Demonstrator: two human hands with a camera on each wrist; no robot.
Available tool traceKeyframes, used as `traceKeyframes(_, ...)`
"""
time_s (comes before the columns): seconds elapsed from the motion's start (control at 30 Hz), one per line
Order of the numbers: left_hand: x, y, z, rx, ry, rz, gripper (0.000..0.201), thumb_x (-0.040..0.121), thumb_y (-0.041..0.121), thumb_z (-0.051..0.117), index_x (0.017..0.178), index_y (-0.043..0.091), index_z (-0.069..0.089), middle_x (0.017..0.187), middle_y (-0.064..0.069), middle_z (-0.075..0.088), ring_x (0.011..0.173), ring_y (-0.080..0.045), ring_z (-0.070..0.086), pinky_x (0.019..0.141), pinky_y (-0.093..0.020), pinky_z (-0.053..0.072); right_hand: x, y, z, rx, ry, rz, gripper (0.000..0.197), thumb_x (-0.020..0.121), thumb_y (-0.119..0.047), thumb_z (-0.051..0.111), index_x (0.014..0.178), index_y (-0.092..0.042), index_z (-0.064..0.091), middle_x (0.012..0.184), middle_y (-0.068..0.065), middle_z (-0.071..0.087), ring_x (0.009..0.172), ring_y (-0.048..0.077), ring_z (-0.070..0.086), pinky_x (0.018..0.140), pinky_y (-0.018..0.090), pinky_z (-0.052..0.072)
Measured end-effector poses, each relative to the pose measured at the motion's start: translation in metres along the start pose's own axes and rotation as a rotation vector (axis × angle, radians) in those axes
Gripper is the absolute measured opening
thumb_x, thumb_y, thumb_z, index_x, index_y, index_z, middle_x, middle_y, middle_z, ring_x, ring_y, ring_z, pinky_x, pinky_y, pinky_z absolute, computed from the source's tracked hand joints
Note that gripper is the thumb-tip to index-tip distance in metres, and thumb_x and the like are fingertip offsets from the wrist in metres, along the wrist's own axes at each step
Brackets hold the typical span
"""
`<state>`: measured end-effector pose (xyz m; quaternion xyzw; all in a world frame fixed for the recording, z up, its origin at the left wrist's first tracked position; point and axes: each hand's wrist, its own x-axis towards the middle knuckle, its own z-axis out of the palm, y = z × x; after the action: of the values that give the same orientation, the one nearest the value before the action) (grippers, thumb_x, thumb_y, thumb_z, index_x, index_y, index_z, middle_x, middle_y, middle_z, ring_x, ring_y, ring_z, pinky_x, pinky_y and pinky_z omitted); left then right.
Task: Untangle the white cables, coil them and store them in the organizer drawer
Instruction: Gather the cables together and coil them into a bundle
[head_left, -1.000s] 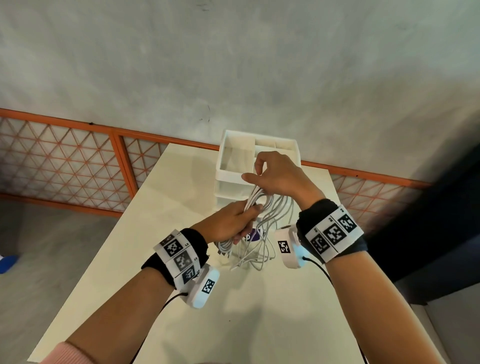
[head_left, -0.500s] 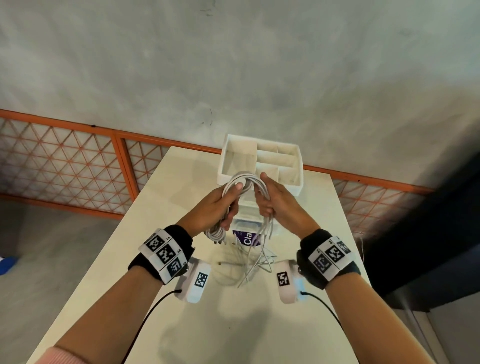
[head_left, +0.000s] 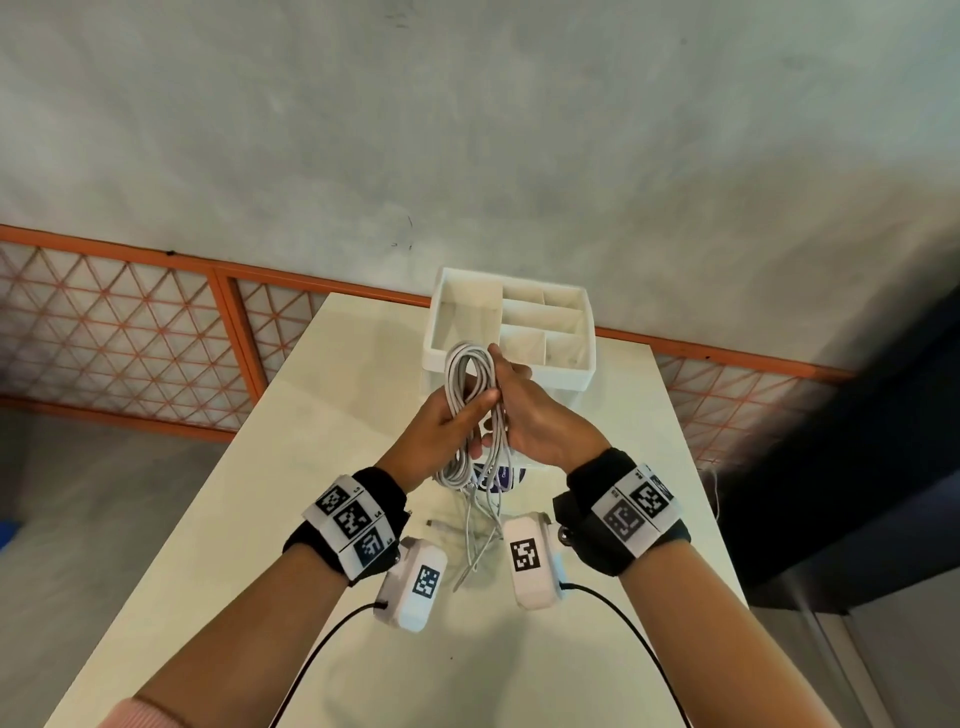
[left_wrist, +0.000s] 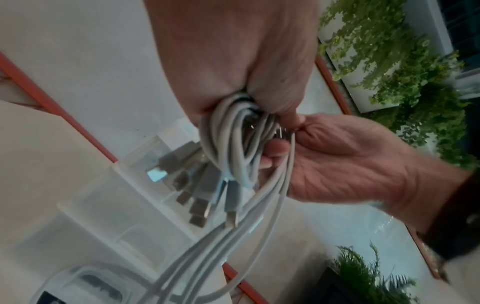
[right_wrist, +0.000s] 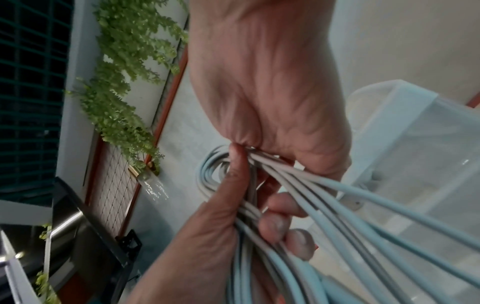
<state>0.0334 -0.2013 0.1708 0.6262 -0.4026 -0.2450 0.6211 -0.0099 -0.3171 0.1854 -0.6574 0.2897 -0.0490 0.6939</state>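
1. In the middle of the head view we hold the white cables (head_left: 470, 410) as one long bundle of loops above the worktop (head_left: 332, 415), just in front of the white organizer (head_left: 511, 325).
2. Our left hand (head_left: 441, 423) is wrapped around the bundle at its middle. Our right hand (head_left: 535, 418) pinches the same strands from the other side, thumb against fingers.
3. The loops could spring apart, we judge, if either hand loosens, since nothing ties them.
4. Several plug ends (left_wrist: 205, 197) hang free in the left wrist view, and loose tails trail to the worktop at centre frame; these could snag on the organizer's rim or dividers on the way in.
5. We cannot tell whether the strands are fully untangled inside the grip.
6. The worktop is pale and smooth. Behind it, across the upper frame, stands a grey wall with an orange lattice rail (head_left: 130, 332) below; green plants (right_wrist: 124, 67) show at the upper left of the right wrist view.
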Motion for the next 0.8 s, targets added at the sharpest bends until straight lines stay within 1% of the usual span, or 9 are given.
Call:
traceKeyframes(0.07,0.001,-0.001,-0.002,-0.004,0.002,-0.015,0.021,0.099,0.021,0.045,0.101,0.004,0.058,0.051,0.006,0.061,0.042,-0.007,0.053,0.05,-0.015,0.046,0.0,0.002,-0.002,-0.022,-0.004,0.01,0.072,0.09,-0.065,0.034,0.128,-0.004,0.041,0.104,0.025,0.062,0.055,0.031,0.057,0.047,0.031,0.048)
traceKeyframes(0.13,0.002,-0.004,-0.001,-0.007,0.012,-0.03,0.026,0.099,0.02,0.046,0.103,-0.003,0.057,0.046,0.003,0.057,0.039,-0.009,0.052,0.049,-0.013,0.045,0.004,0.006,-0.004,-0.04,0.021,0.033,0.088,0.075,-0.076,0.042,0.131,-0.007,0.038,0.116,0.025,0.06,0.063,0.03,0.06,0.052,0.034,0.051)
traceKeyframes(0.2,0.001,-0.006,0.001,-0.031,0.026,-0.031,0.026,0.099,0.02,0.046,0.102,-0.004,0.057,0.049,0.003,0.056,0.039,-0.01,0.051,0.05,-0.015,0.046,0.003,0.006,-0.002,-0.032,0.014,0.057,0.1,0.065,-0.081,0.047,0.13,-0.007,0.038,0.114,0.028,0.06,0.061,0.031,0.06,0.053,0.036,0.052)
traceKeyframes(0.33,-0.001,-0.005,0.002,-0.084,0.031,-0.007,0.021,0.099,0.017,0.046,0.1,0.0,0.058,0.06,0.008,0.061,0.042,-0.01,0.049,0.048,-0.018,0.045,-0.01,-0.002,0.0,0.046,-0.094,0.064,0.074,0.09,-0.065,0.038,0.121,0.001,0.054,0.089,0.022,0.06,0.056,0.029,0.051,0.051,0.033,0.047)
traceKeyframes(0.43,-0.001,-0.002,0.001,-0.11,0.023,-0.016,0.022,0.099,0.017,0.047,0.089,0.0,0.056,0.05,0.007,0.054,0.041,-0.009,0.046,0.046,-0.02,0.045,-0.015,-0.004,-0.002,0.074,-0.18,0.039,0.067,0.091,-0.064,0.034,0.099,-0.005,0.065,0.073,0.017,0.058,0.052,0.024,0.053,0.054,0.031,0.048)
traceKeyframes(0.53,0.0,-0.001,0.001,-0.148,0.037,-0.009,0.03,0.099,0.02,0.047,0.079,-0.001,0.054,0.044,0.005,0.048,0.04,-0.014,0.043,0.046,-0.023,0.043,-0.019,-0.003,0.001,0.01,-0.188,0.031,0.074,0.092,-0.065,0.019,0.093,-0.005,0.064,0.062,0.015,0.057,0.049,0.02,0.054,0.054,0.03,0.048)
traceKeyframes(0.63,0.0,-0.002,-0.004,-0.15,0.118,-0.01,0.036,0.099,0.023,0.048,0.067,0.006,0.054,0.043,0.004,0.049,0.041,-0.015,0.044,0.046,-0.021,0.042,-0.024,0.003,-0.005,-0.041,-0.218,-0.036,0.07,0.097,-0.056,0.012,0.091,-0.007,0.062,0.067,0.014,0.058,0.053,0.019,0.051,0.055,0.028,0.046)
traceKeyframes(0.7,0.0,-0.005,-0.008,-0.156,0.19,-0.027,0.037,0.098,0.024,0.05,0.064,0.011,0.053,0.043,0.004,0.048,0.041,-0.012,0.042,0.046,-0.02,0.041,-0.029,0.006,-0.011,-0.07,-0.247,-0.087,0.058,0.1,-0.05,0.019,0.093,-0.006,0.057,0.069,0.011,0.057,0.055,0.017,0.05,0.057,0.028,0.046)
traceKeyframes(0.8,0.001,-0.009,-0.009,-0.166,0.305,-0.036,0.035,0.097,0.025,0.051,0.066,0.01,0.05,0.044,0.002,0.045,0.04,-0.011,0.041,0.044,-0.02,0.038,-0.031,0.011,-0.015,-0.223,-0.216,-0.249,0.029,0.101,-0.031,0.038,0.106,-0.005,0.049,0.077,0.007,0.063,0.062,0.015,0.056,0.066,0.03,0.048)
